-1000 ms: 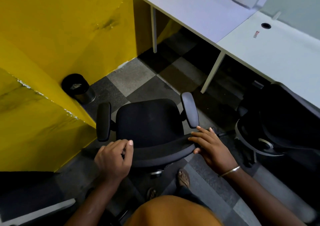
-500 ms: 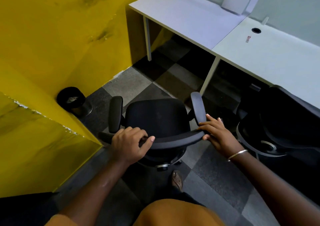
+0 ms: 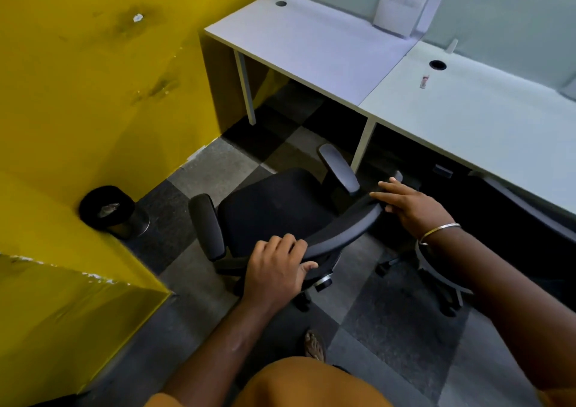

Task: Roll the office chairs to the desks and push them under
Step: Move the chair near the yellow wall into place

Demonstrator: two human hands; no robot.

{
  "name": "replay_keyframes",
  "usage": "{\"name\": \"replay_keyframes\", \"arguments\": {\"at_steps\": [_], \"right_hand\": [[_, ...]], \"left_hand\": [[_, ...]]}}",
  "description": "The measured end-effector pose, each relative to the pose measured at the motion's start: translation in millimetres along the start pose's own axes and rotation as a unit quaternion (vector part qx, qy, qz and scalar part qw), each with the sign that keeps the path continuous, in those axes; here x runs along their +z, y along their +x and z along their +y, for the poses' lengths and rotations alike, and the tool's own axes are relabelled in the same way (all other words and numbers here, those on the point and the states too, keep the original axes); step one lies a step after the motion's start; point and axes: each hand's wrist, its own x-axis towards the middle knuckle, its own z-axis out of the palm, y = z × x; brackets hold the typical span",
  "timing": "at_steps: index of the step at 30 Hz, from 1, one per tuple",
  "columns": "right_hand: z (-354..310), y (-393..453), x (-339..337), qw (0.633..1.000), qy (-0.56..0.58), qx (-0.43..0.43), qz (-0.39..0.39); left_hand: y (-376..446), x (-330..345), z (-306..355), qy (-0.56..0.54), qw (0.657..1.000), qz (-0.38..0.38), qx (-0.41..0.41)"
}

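Note:
A black office chair [image 3: 274, 207] with two padded armrests stands on the checkered carpet in front of a white desk [image 3: 311, 48]. My left hand [image 3: 274, 269] grips the left end of the chair's curved backrest top, fingers curled over it and thumb underneath. At the right end of the backrest, my right hand [image 3: 408, 207] rests with straight fingers. A second white desk [image 3: 486, 116] adjoins on the right, and a second dark chair [image 3: 511, 238] sits partly under it, mostly hidden behind my right arm.
A yellow wall [image 3: 93, 95] closes off the left side, with a black waste bin [image 3: 109, 212] at its foot. A clear divider stand [image 3: 402, 4] sits at the back between the desks. My sandalled foot [image 3: 314, 346] is behind the chair.
The chair has rolled forward and turned toward the left desk. My left hand has closed round the backrest top. The right hand's fingers have straightened along its right end.

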Motion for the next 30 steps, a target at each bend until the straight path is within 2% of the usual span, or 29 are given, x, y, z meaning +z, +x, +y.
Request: {"name": "replay_keyframes", "arguments": {"at_steps": [2, 6, 12, 17, 20, 23, 26, 28, 30], "right_hand": [[9, 6, -6, 1.0, 0.001, -0.007, 0.007], [21, 27, -19, 0.998, -0.032, -0.001, -0.059], [13, 69, -25, 0.996, -0.07, 0.04, -0.049], [-1, 103, -21, 0.992, -0.077, 0.087, -0.052], [-7, 124, -15, 0.988, -0.061, 0.128, -0.057], [-1, 149, -15, 0.987, -0.056, 0.142, -0.052], [18, 163, -13, 0.976, -0.083, 0.18, -0.091], [29, 166, 1, 0.973, -0.099, 0.175, -0.11], [34, 159, 18, 0.979, -0.095, 0.163, -0.082]], "left_hand": [[17, 3, 4, 0.003, 1.0, -0.002, 0.014], [49, 6, -9, 0.006, 0.999, 0.006, 0.039], [114, 8, -70, 0.025, 0.994, 0.015, 0.105], [176, 14, -118, -0.003, 0.997, -0.003, 0.077], [211, 19, -137, -0.014, 0.994, -0.032, 0.102], [242, 26, -140, -0.023, 0.994, -0.044, 0.101], [248, 36, -126, -0.017, 0.993, -0.049, 0.109], [242, 39, -124, -0.023, 0.993, -0.041, 0.112], [229, 39, -122, -0.045, 0.993, -0.041, 0.105]]}}
